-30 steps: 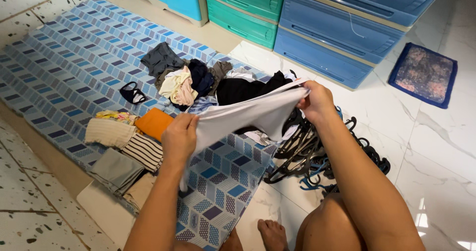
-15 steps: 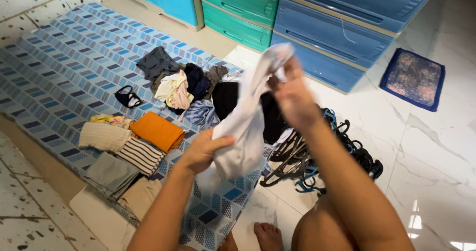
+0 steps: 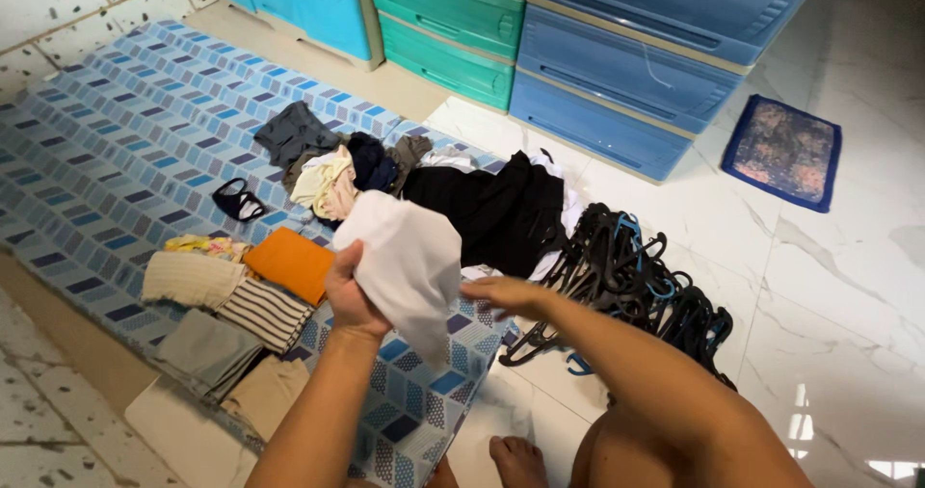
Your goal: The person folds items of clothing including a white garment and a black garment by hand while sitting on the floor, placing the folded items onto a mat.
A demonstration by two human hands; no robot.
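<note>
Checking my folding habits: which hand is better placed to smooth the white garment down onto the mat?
Probably the right hand: it is open and free beside the white garment, low over the patterned mat. The left hand is gripping the cloth.

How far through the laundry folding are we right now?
Done: folded pieces lie in rows on the mat. In hand: the left hand grips a white garment; the right hand is open beside it. Left: an unfolded heap and loose hangers.

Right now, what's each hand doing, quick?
Left hand: closed, gripping the white garment.
Right hand: open, fingers stretched flat beside the garment, holding nothing.
</note>
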